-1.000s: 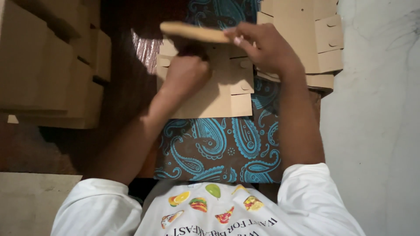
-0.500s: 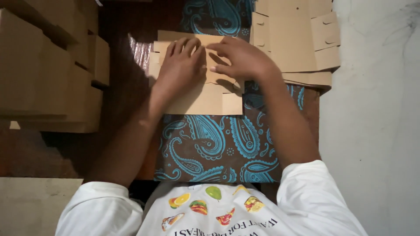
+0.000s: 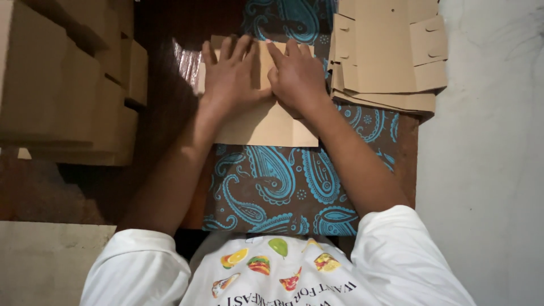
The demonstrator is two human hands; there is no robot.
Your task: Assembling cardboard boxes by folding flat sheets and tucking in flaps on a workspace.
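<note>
Currently, a flat brown cardboard blank (image 3: 266, 122) is seen lying on a dark cloth with a turquoise paisley pattern (image 3: 283, 187), and everything else is placed relative to that blank. Just right of it, touching or nearly touching its right edge, a stack of similar flat die-cut blanks (image 3: 385, 56) is piled, tabs with slots visible on the right side of the stack. Well left of the blank, a block of stacked brown cardboard boxes (image 3: 68, 85) is seen; no labels can be made out on them. Just beyond the blank's upper left corner a strip of crinkled shiny plastic (image 3: 187, 59) is visible. Far right of the blank, a pale grey surface (image 3: 487, 170) runs the full height of the view. The left hand (image 3: 229, 76) is laid palm-down on the upper left part of the blank, fingers spread and pointing away from the body. The right hand (image 3: 294, 73) is pressed flat beside it on the upper middle, fingers together, touching the left hand. Nothing is gripped by either hand; both are flat and open on the cardboard. Both forearms are angled inward toward the blank.
</note>
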